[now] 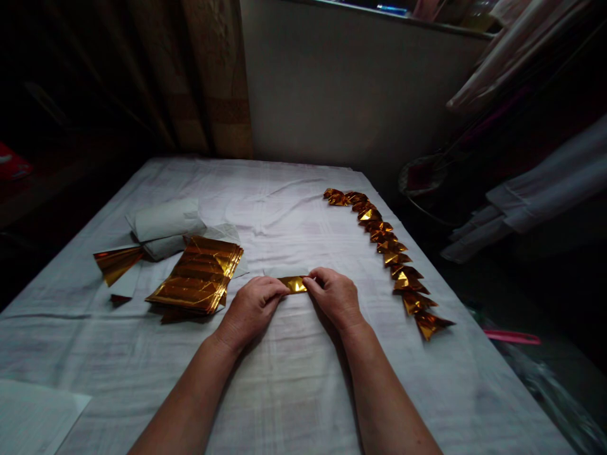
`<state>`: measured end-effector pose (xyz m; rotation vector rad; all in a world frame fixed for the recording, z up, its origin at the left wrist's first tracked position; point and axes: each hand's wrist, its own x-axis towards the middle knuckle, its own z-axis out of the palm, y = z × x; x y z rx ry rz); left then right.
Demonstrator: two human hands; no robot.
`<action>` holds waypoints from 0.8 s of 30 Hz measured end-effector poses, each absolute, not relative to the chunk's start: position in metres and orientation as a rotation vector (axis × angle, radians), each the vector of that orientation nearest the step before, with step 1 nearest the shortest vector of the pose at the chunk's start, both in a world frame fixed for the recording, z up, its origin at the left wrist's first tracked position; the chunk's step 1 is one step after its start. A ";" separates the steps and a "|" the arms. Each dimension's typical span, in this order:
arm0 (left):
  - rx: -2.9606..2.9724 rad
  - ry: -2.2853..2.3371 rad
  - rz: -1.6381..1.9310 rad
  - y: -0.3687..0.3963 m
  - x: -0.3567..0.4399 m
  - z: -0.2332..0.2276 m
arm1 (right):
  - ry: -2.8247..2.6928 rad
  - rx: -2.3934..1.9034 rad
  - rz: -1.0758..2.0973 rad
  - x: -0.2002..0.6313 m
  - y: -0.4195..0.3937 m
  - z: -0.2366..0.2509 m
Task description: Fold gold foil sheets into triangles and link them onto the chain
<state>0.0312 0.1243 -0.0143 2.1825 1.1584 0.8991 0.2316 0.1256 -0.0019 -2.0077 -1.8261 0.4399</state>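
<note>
A narrow folded strip of gold foil paper [294,284] lies between my two hands, over the middle of the cloth-covered table. My left hand [253,306] pinches its left end between thumb and fingers. At the other end, my right hand [334,296] grips the strip the same way, fingers curled. Left of my hands sits a stack of gold foil sheets [196,275], its edges uneven. Along the table's right side runs a curved row of several folded gold foil pieces [396,258], overlapping one another.
Behind the foil stack lie crumpled pale paper wrappers [164,221] and a loose gold foil piece [118,262]. A white sheet [38,414] is at the near left. The table [284,189] meets a wall; garments [535,196] hang at the right, above a pink handle [512,337].
</note>
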 end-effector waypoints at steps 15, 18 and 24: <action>2.302 1.297 0.764 0.121 0.038 -0.013 | -1.786 -2.073 0.406 0.227 0.126 -0.004; 2.349 1.375 0.634 0.118 0.039 -0.006 | -1.780 -2.076 0.408 0.226 0.125 -0.003; 2.499 1.612 0.331 0.098 0.052 0.018 | -1.794 -2.071 0.403 0.226 0.125 -0.003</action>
